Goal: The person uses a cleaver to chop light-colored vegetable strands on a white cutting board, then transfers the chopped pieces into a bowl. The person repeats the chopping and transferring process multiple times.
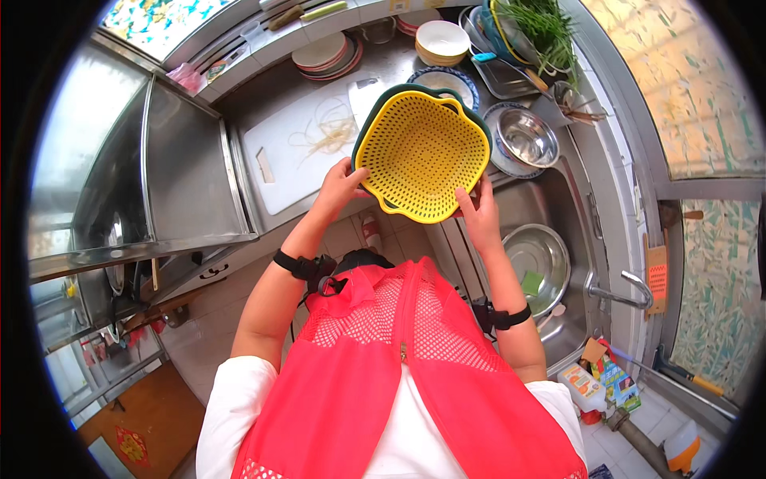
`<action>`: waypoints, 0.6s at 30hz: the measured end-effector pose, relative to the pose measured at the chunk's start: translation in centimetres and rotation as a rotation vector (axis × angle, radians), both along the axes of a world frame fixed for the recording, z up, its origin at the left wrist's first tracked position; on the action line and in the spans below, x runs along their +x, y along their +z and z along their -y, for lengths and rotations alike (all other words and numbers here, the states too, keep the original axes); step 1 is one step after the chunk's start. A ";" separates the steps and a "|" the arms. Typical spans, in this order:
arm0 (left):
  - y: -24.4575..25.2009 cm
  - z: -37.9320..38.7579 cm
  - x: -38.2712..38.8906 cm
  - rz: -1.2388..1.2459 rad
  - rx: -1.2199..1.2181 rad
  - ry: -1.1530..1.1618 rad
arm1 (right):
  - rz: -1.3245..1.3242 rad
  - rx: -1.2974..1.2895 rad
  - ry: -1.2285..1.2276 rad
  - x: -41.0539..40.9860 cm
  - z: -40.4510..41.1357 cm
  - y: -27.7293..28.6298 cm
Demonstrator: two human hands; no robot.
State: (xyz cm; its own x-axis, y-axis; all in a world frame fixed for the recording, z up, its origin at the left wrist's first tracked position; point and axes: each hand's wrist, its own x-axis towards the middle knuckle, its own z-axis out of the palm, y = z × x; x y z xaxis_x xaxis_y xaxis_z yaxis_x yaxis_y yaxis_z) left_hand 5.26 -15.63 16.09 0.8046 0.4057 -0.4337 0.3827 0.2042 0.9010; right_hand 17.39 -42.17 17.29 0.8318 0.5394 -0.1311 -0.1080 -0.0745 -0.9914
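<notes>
My left hand point(343, 187) grips the left rim of a yellow plastic colander point(425, 152), which sits nested in a dark green basin point(366, 127). On the near right side, my right hand point(480, 209) holds the same pair, thumb by the yellow wall. Both are lifted in front of me, tilted so that the colander's inside, with nothing in it, faces me. Behind and to the left lies a white cutting board point(284, 164) with pale thin strips point(329, 132) on it. A cleaver's broad blade point(362, 99) rests at the board's far side, partly hidden by the basin.
At right, a steel sink point(526, 197) contains a large metal basin point(553, 254) with a green sponge point(531, 282), below a faucet point(622, 291). Stacked plates point(323, 51), bowls point(443, 42), a steel bowl point(526, 135) and leafy greens point(541, 30) crowd the counter's back.
</notes>
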 end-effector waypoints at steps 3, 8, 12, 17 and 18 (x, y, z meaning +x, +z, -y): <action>-1.7 -5.6 -1.7 -0.028 -0.154 0.201 | -0.033 -0.034 0.151 1.0 -5.8 1.0; -4.8 -14.2 -4.5 -0.023 -0.222 0.537 | -0.014 -0.115 0.224 2.4 -13.4 0.3; -7.6 -20.0 -5.6 0.001 -0.245 0.727 | -0.069 -0.158 0.244 3.3 -16.9 -1.2; -10.2 -24.6 -5.4 0.083 -0.305 0.949 | -0.074 -0.247 0.254 5.2 -19.4 -3.3; -10.6 -25.1 -5.0 0.076 -0.313 0.957 | -0.072 -0.293 0.250 5.5 -19.8 -3.8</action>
